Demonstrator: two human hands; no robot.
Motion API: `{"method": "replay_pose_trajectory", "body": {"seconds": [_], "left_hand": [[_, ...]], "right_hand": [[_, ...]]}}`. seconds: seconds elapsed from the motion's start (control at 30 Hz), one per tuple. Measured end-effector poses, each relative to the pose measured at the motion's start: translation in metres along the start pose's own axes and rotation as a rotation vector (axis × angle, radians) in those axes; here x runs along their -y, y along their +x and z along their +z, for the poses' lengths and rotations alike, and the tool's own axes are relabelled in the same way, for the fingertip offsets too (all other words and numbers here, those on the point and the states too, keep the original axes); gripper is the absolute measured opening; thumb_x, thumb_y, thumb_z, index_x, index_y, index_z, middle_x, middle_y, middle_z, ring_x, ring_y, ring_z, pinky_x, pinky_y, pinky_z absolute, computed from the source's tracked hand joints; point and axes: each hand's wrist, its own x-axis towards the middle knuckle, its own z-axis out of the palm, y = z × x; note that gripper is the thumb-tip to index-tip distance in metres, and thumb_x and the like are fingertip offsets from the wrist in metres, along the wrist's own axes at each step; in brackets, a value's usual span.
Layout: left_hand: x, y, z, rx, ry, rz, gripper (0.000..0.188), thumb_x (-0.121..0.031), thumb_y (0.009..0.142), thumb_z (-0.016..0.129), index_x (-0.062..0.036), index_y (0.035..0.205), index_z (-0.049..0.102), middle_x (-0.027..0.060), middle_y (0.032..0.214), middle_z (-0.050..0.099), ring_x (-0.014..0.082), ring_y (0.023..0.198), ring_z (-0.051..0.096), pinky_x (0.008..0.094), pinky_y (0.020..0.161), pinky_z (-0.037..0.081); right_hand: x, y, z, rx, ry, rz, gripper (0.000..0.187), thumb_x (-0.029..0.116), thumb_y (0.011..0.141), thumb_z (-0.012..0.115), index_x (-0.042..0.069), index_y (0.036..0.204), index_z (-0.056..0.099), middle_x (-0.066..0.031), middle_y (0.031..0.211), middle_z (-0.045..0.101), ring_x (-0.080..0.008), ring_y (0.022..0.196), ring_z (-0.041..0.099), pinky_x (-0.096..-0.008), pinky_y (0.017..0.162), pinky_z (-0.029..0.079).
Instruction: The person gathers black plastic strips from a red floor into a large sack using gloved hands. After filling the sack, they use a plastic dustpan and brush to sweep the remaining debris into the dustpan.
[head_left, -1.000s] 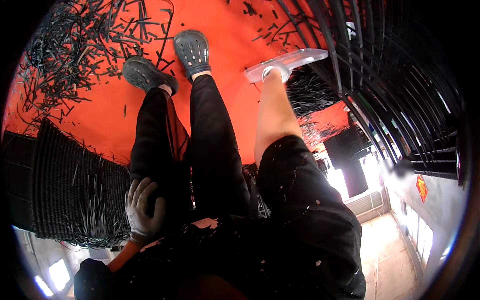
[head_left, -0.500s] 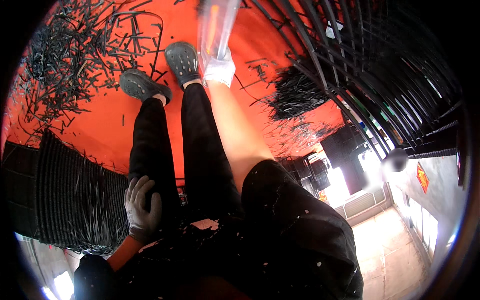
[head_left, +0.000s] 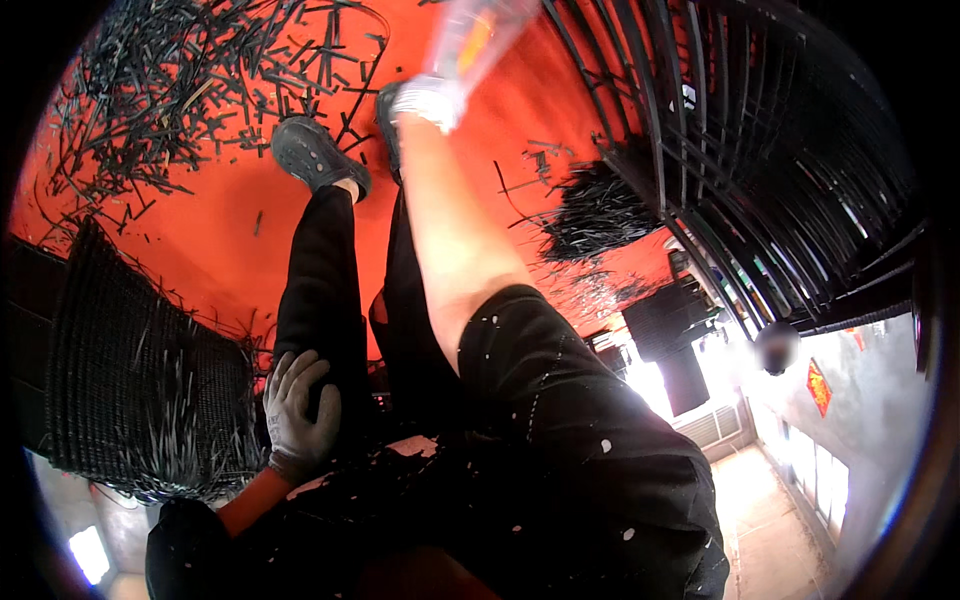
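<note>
My right hand [head_left: 430,100], in a white glove, reaches far forward over the red floor. It is closed on a clear plastic object [head_left: 485,40] with an orange patch, which motion blurs and the upper edge of the picture cuts off; its exact kind does not show. My left hand [head_left: 303,410], in a pale grey glove, rests on my black-clad left leg. Its fingers are stretched out with nothing in them. Close to that hand, on the left, stands a black woven wicker-like piece [head_left: 150,370] with many loose strip ends.
Cut black strips [head_left: 170,110] lie heaped on the red floor [head_left: 225,240] at the far left. A bundle of black strips [head_left: 600,212] lies right of my arm. A large black slatted frame [head_left: 770,190] fills the upper right. My dark clog [head_left: 312,152] stands on the floor.
My right hand and the clear plastic object have tilted and swung slightly, now covering part of my right clog. The view has shifted a little; my left hand still rests on my leg.
</note>
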Motion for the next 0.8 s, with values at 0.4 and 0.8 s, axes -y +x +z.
{"method": "replay_pose_trajectory", "body": {"seconds": [0.4,0.8], "left_hand": [[0.014,-0.026,0.033,-0.095,-0.217,-0.066,0.031,-0.020,0.090,0.060,-0.0096,0.119,0.063,0.0121,0.133,0.057,0.0390,0.133,0.042,0.0520,0.111,0.029],[0.015,-0.032,0.044,-0.152,-0.366,-0.081,0.032,-0.022,0.089,0.060,-0.0104,0.118,0.063,0.0123,0.132,0.058,0.0397,0.132,0.043,0.0525,0.109,0.030]], "right_hand": [[-0.030,-0.007,0.027,-0.531,0.695,0.250,0.032,0.020,0.093,0.057,0.015,0.125,0.061,-0.0191,0.092,0.068,-0.0299,0.085,0.069,-0.0445,0.073,0.054],[0.052,-0.055,-0.081,-0.599,0.665,0.064,0.033,0.037,0.099,0.050,0.018,0.121,0.065,-0.0216,0.108,0.069,-0.0294,0.098,0.067,-0.0408,0.086,0.051]]}}
